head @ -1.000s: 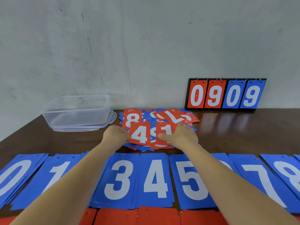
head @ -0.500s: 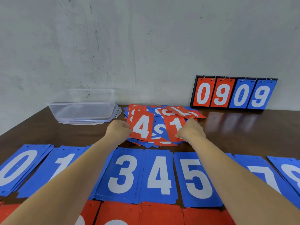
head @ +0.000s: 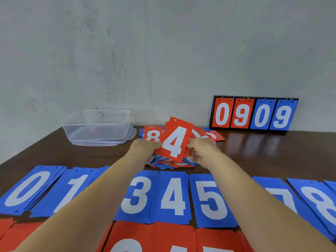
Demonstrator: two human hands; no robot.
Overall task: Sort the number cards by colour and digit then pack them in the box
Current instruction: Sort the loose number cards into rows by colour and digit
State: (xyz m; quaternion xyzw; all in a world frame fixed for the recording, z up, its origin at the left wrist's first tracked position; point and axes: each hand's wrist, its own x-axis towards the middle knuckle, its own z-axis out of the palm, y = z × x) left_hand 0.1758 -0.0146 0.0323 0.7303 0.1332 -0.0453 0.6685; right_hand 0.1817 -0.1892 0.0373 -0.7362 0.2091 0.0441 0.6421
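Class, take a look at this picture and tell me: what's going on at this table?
A person is sorting number cards. The left hand and right hand hold a red 4 card tilted up above a mixed pile of red and blue cards. Nearer the camera, blue cards lie in a row by digit, with a red row in front of it. The clear box at the back left shows no cards inside yet.
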